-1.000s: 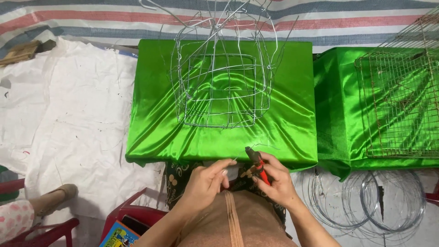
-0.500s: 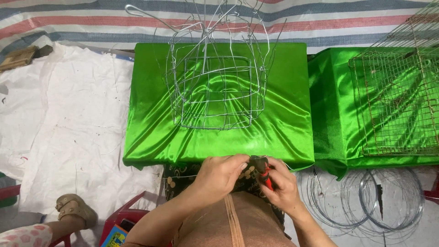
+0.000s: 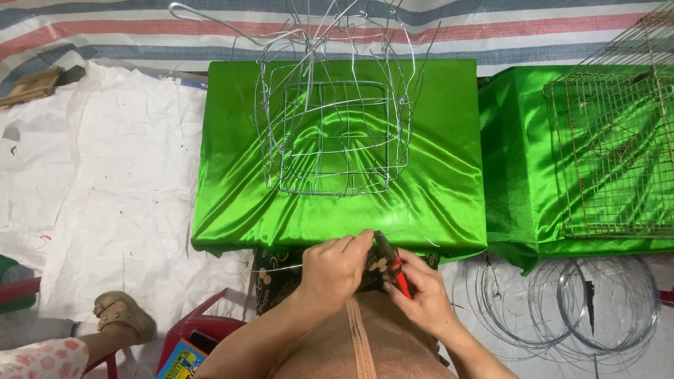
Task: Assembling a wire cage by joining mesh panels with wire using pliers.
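Note:
My right hand (image 3: 421, 291) grips red-handled pliers (image 3: 390, 261) low in the middle of the head view, their dark jaws pointing up toward the table edge. My left hand (image 3: 335, 267) is closed beside them, pinching a thin silver wire (image 3: 277, 268) that runs off to the left. Both hands hover over my lap, just below the front edge of a table draped in shiny green cloth (image 3: 232, 210). On that cloth stands a half-built wire basket frame (image 3: 330, 126) with loose wire ends sticking up.
A second green-covered table (image 3: 519, 175) at right carries a rusty wire mesh cage (image 3: 618, 154). Coils of wire (image 3: 562, 309) lie on the floor at lower right. White sheeting (image 3: 105, 175) covers the floor at left, where another person's sandalled foot (image 3: 123, 316) and a red stool (image 3: 203, 333) show.
The view has shifted slightly. My hands have drawn closer together, the left one now closed against the pliers' jaws. The other person's foot has moved right.

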